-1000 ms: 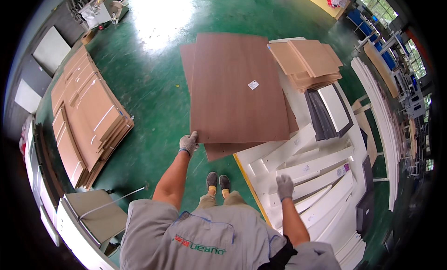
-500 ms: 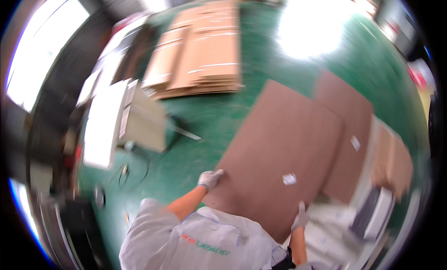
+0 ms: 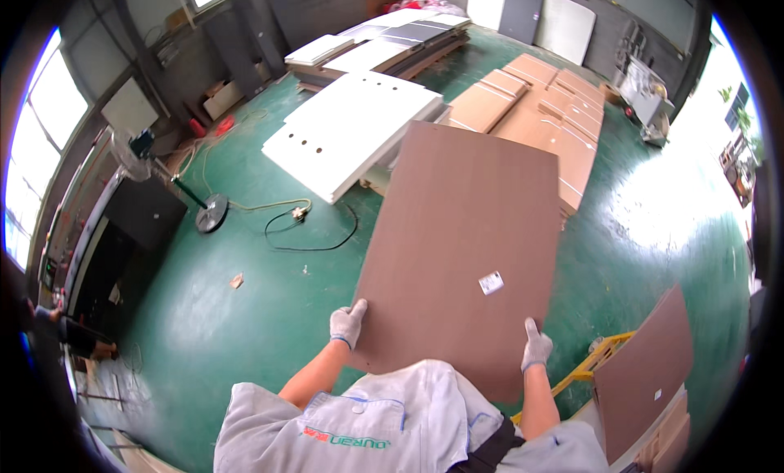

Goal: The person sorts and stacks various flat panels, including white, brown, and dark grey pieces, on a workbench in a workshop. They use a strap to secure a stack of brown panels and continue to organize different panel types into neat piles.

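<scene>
Green floor (image 3: 261, 326) spreads around both grips; its glossy patches look as if they could let a shoe slide while the load hides the footing. The brown panel (image 3: 461, 244) lies between the grips, reaching well ahead of them. The left grip (image 3: 349, 324) is closed on its left edge, thumb on top, and the right grip (image 3: 536, 346) clasps the right edge, fingers hidden beneath. Held this near its close end, the far end could dip, and smooth gloves might let it slip. Beyond the left grip, white panels (image 3: 359, 114) sit behind the brown panel in view; a swing could scuff a corner, though I cannot tell whether they touch. Right of the right grip, a second brown panel (image 3: 649, 367) stands near a yellow frame (image 3: 608, 355), where turning right could knock it. Ahead-left of the left grip, a looped black cord (image 3: 310, 249) could snag a foot.
</scene>
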The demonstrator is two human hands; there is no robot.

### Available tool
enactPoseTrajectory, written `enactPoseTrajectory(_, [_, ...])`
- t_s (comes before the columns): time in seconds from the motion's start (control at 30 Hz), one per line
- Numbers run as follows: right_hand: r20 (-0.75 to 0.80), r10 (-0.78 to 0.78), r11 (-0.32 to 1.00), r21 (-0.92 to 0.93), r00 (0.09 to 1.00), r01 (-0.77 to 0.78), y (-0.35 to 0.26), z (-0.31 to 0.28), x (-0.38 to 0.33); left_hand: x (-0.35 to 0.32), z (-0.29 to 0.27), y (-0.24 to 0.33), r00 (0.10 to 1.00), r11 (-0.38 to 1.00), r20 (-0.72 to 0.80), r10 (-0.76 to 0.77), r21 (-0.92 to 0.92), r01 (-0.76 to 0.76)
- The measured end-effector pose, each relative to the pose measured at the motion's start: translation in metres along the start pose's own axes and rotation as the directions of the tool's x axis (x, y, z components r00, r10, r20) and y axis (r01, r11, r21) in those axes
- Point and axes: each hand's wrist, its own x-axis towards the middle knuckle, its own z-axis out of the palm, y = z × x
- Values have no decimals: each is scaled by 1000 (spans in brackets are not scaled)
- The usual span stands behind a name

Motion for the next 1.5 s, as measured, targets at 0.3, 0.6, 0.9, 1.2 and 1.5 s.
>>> enactPoseTrajectory(0.3, [246,-26,992,-115,969,56,-52,288,0,182,-155,-36,988,992,-99,-120,24,123])
enactPoseTrajectory(0.6, [283,-52,961,-247,958,125,-90,493,13,389,-230,-8,985,999,169,37,-44,-30])
enactPoseTrajectory(0.9, [145,-124,966,-207,982,152,-231,716,10,722,-239,214,943,900,131,307,282,-333])
enactPoseTrajectory(1.2, [-193,-286,681,-730,939,58,-267,827,-30,882,-216,251,809,492,151,568,725,-482])
enactPoseTrajectory(1.5, [-162,-154,977,-172,975,126,-219,859,-1,978,-190,278,726,765,585,361,259,-589])
